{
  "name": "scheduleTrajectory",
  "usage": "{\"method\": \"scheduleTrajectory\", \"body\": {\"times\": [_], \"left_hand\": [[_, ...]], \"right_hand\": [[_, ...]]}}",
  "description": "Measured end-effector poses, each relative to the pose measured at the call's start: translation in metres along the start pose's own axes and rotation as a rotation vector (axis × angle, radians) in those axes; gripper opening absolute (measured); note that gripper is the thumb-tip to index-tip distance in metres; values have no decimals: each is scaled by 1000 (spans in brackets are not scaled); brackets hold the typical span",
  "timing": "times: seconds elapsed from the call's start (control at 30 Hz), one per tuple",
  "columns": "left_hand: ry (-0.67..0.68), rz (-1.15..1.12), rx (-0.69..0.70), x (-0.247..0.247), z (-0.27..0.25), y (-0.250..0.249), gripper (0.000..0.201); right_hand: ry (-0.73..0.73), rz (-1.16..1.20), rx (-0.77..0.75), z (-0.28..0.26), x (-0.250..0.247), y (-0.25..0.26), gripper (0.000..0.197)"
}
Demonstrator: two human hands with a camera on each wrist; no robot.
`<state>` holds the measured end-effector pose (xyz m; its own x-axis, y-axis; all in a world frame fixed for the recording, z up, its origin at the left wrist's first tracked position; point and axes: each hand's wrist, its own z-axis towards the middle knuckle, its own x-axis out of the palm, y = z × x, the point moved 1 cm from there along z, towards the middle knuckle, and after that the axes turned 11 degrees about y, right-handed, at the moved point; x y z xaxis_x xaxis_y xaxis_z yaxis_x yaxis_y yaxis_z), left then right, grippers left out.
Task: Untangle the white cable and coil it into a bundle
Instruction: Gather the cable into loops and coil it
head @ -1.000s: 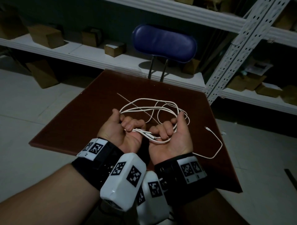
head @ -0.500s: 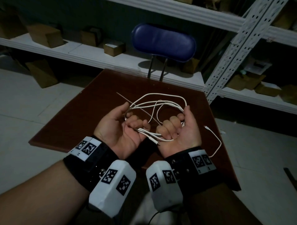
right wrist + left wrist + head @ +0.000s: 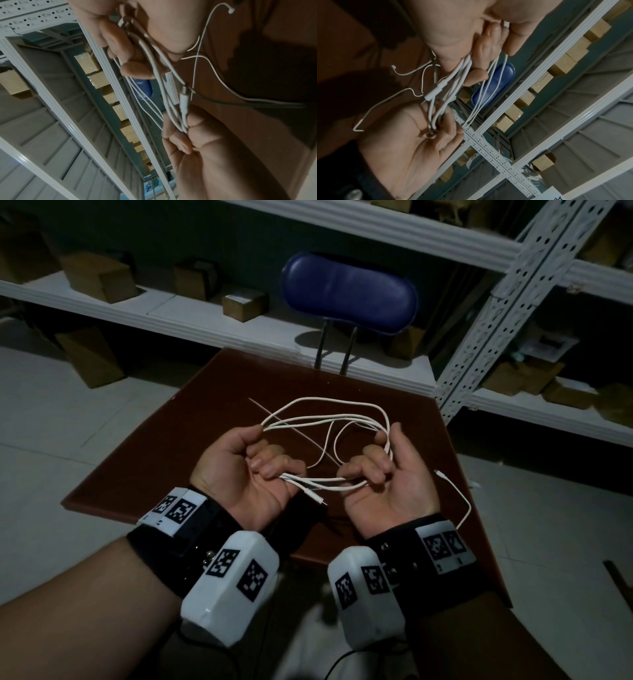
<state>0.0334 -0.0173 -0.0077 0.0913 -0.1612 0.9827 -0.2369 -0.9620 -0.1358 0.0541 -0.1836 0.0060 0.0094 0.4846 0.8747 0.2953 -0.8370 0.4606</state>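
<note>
Above the brown table [image 3: 144,460], the left hand [image 3: 239,470] and right hand [image 3: 394,477], palms up with fingers curled, hold the white cable [image 3: 325,422] in loose loops; its free tail, dangling beside the right wrist, could snag and re-knot.

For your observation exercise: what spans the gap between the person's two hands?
In the head view, several strands of the white cable run from the left hand to the right hand, with one connector hanging in the gap above the brown table.
</note>
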Motion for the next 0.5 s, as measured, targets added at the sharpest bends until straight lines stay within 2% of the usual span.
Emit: {"method": "scheduleTrajectory", "body": {"times": [0.13,0.27,0.4,0.5], "left_hand": [[7,55,-45,0,0,-1,36],[19,130,-103,1,0,-4,34],[-24,292,-165,5,1,-5,33],[-26,306,-184,7,2,-7,34]], "right_hand": [[51,-27,38,3,-5,12,36],[32,-13,57,3,-4,24,37],[2,-26,60,3,-6,30,35],[13,-80,58,2,-5,28,34]]}}
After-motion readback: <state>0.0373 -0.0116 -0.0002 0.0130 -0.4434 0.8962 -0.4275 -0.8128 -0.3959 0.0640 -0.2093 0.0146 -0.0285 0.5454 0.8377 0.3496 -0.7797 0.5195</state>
